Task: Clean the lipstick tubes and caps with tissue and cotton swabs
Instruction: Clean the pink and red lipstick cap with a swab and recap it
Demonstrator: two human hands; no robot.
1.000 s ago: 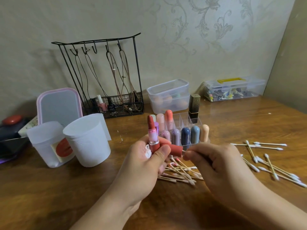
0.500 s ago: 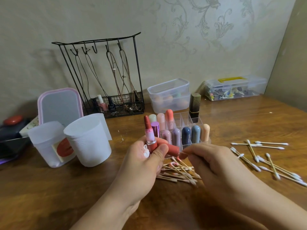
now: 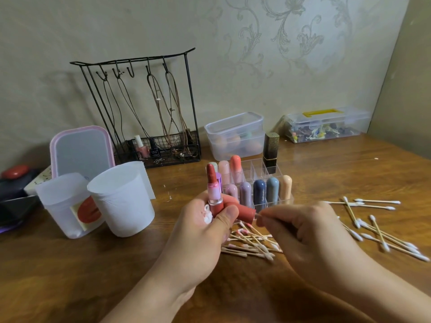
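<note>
No brand or writing is legible anywhere; the black tube [image 3: 270, 149] at the back of the clear organizer [image 3: 263, 180] has a gold pattern only. Your left hand [image 3: 205, 231] curls round an open lipstick [image 3: 213, 192], upright w/ the red bullet pointing up, plus its cap [image 3: 242, 212], lying roughly level w/ the open end toward your right hand [image 3: 307, 231]. Tissue [image 3: 207, 214] is mostly hidden in the left palm. Right fingers pinch a cotton swab [image 3: 257, 215] at the cap mouth; only a sliver shows. Used swabs [image 3: 251, 243] lie partly under your hands, clean swabs [image 3: 377, 222] to the right, blurry at the edge.
</note>
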